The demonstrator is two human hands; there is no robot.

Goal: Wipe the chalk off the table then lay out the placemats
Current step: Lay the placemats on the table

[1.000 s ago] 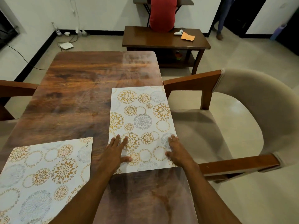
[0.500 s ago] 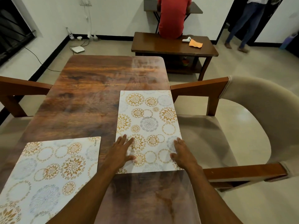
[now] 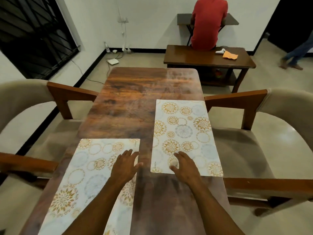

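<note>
Two white placemats with gold and grey floral circles lie on the dark wooden table (image 3: 135, 102). The right placemat (image 3: 183, 129) lies along the table's right edge. The left placemat (image 3: 88, 175) lies near the front left. My left hand (image 3: 124, 167) rests flat with spread fingers on the left placemat's right edge. My right hand (image 3: 185, 167) lies flat on the near end of the right placemat. Neither hand grips anything.
Beige armchairs with wooden arms stand on the left (image 3: 30, 116) and right (image 3: 279, 133) of the table. Behind it is a low wooden bench (image 3: 208, 60) with an orange cloth (image 3: 230, 55); a person in red sits there. Another person walks at the far right.
My left hand moved off the right placemat onto the left one. My right hand shifted left on the right placemat. The view tilted up and turned left.
</note>
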